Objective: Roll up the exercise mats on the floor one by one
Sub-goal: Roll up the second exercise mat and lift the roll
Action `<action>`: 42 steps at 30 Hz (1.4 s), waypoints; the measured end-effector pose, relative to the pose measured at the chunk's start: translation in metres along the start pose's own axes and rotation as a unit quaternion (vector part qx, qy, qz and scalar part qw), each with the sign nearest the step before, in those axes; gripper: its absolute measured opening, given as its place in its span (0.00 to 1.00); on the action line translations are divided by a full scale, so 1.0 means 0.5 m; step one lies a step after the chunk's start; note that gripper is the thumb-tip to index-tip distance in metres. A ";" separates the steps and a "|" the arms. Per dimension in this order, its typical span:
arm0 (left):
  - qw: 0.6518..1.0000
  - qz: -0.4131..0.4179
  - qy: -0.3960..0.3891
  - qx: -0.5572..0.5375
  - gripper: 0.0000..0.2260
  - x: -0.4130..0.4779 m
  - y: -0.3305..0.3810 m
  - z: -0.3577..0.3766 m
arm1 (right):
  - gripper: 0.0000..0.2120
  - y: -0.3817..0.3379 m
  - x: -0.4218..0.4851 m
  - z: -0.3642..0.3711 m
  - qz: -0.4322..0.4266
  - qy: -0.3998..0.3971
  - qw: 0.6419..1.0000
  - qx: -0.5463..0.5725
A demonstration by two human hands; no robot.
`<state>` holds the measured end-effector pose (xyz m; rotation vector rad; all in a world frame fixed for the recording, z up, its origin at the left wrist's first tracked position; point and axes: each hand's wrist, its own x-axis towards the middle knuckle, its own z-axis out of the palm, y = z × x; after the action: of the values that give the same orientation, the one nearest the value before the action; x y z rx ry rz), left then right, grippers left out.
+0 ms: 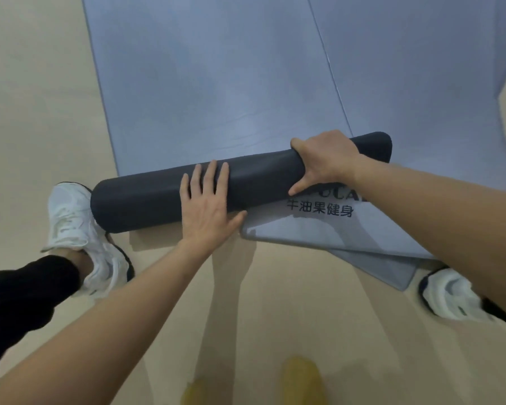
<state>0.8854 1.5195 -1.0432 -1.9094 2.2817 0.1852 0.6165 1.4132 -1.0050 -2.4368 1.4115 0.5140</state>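
Mat part-rolled, both hands on the roll.

Our left hand [208,211] lies flat, fingers straight, pressing the dark roll [146,203]. Our right hand [324,159] wraps it, fingers curled over the far side and thumb on the near side. The unrolled mat [216,97] stretches away beyond both hands. A lettered mat [333,232] lies under the roll below the right hand. Risk: the roll sits skewed to the mat's edges, so uneven pushing could cone it, or drag the lettered mat along. The right fingertips are hidden, the roll covers the top row of lettering, and the mat's far end is cut off. We cannot tell whether the lettered sheet is a separate mat.
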 end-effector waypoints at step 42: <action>0.954 0.213 -0.188 -0.095 0.46 -0.036 0.031 -0.030 | 0.50 -0.132 -0.335 0.273 0.080 0.068 0.994 0.027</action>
<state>0.8727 1.5369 -1.0251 -1.2732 2.4279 0.7724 0.5746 1.6306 -1.0507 -2.3690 1.6627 0.3447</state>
